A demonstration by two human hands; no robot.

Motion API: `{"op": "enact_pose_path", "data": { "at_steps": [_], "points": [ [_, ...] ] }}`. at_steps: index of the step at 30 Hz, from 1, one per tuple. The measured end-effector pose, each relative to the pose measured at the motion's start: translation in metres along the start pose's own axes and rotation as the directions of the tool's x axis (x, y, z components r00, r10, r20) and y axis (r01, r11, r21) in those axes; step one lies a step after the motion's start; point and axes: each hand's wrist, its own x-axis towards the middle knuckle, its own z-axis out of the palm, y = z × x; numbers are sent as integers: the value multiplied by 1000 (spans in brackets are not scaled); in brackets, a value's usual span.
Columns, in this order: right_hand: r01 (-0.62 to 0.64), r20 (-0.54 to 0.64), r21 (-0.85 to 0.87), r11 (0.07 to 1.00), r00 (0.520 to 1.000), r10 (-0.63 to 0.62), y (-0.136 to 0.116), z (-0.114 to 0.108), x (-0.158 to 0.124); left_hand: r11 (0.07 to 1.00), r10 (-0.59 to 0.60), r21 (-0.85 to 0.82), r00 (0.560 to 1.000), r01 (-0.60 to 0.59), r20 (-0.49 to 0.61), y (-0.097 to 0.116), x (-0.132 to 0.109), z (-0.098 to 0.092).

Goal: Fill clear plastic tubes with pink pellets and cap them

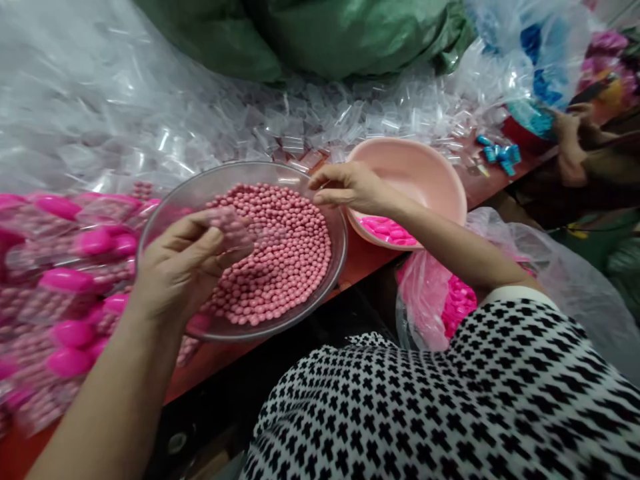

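A clear round bowl [320,200] full of small pink beads [285,267] sits on the red table edge in front of me. My left hand [185,263] hovers over the bowl's left side, fingers closed on a small clear plastic bag [235,230] holding some beads. My right hand [345,187] reaches over the bowl's far right rim, fingers pinched together; what they hold is too small to make out. Just right of it stands a pink basin [425,177] with bright pink pieces [387,230] inside.
Filled bags with magenta pieces [65,280] pile up at the left. Loose clear bags [320,123] cover the back of the table. Another person's hand [570,137] works at the far right near blue pieces [500,153]. A plastic bag of pink items [450,300] hangs below the table.
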Motion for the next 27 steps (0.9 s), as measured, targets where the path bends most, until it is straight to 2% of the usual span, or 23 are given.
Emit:
{"op": "enact_pose_path", "data": {
  "at_steps": [2, 5, 8, 10, 14, 18, 22, 25, 27],
  "points": [
    [-79, 28, -303, 950, 995, 91, 8, -31, -22, 999, 53, -6, 999, -53, 1, 3, -3, 3],
    [-149, 112, -677, 721, 947, 302, 29, -59, -52, 997, 76, 28, 997, -75, -11, 0, -5, 6],
    [-158, 75, -878, 453, 887, 455, 51, -60, -69, 998, 61, 34, 998, -60, -26, -4, -5, 7],
    [-153, 56, -918, 365, 862, 503, 63, -53, -71, 998, 33, 55, 999, -33, -2, -6, -6, 9],
    [-241, 23, -865, 441, 858, 513, 84, -49, -61, 996, -24, 80, 1000, 24, 2, -7, -10, 11],
    [-342, -48, -795, 501, 859, 510, 98, -69, -48, 995, -84, 53, 995, 86, -47, -8, -11, 11],
    [-427, -170, -758, 493, 859, 483, 97, -86, -45, 993, -109, 44, 992, 112, -70, -8, -11, 11],
    [-402, -220, -764, 505, 898, 381, 92, -82, -43, 993, -109, 47, 992, 112, -65, -7, -11, 13],
    [-340, -189, -784, 519, 928, 322, 92, -75, -40, 994, -104, 36, 993, 106, -62, -7, -10, 14]
  ]
}}
